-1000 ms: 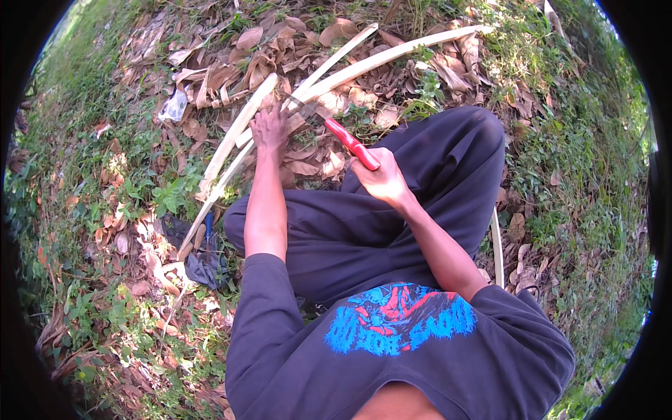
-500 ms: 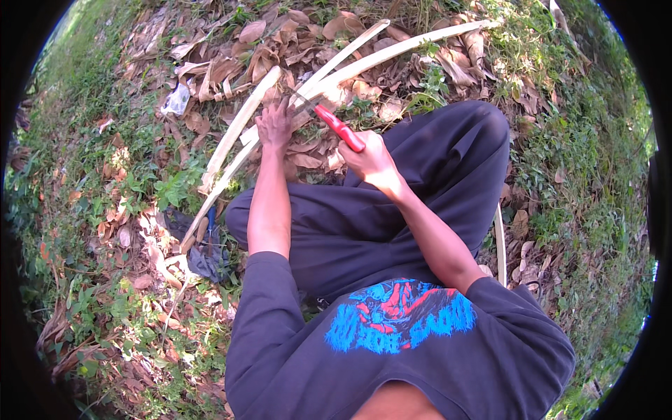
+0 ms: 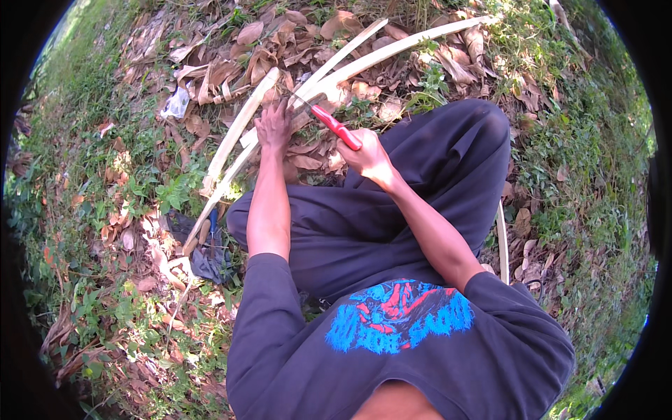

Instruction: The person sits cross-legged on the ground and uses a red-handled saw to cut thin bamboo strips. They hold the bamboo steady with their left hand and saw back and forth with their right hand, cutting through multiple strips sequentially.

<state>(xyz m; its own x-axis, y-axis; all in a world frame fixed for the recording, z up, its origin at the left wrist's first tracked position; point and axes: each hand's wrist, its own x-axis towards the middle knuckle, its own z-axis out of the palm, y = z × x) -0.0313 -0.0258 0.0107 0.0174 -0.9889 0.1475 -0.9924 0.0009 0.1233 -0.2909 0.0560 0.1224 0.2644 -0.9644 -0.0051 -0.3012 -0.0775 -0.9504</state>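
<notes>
My left hand is laid over a long pale wooden strip, its fingers bent across it and holding it down. What lies under the palm is hidden. In my right hand is a red-handled saw, gripped by the rear of its handle. Its thin dark blade points up and left and meets the wood just right of my left fingertips; the teeth are too small to see. A shorter pale strip lies left of my left hand. Another strip slants away beyond the saw.
Dry brown leaves and low grass cover the ground. By my left knee lies a dark plastic bag with a blue-handled tool. White plastic scrap sits farther left. My crossed legs are close below the hands; a pale strip shows to their right.
The saw and my right hand have shifted very slightly up and left. My left hand stays on the strip.
</notes>
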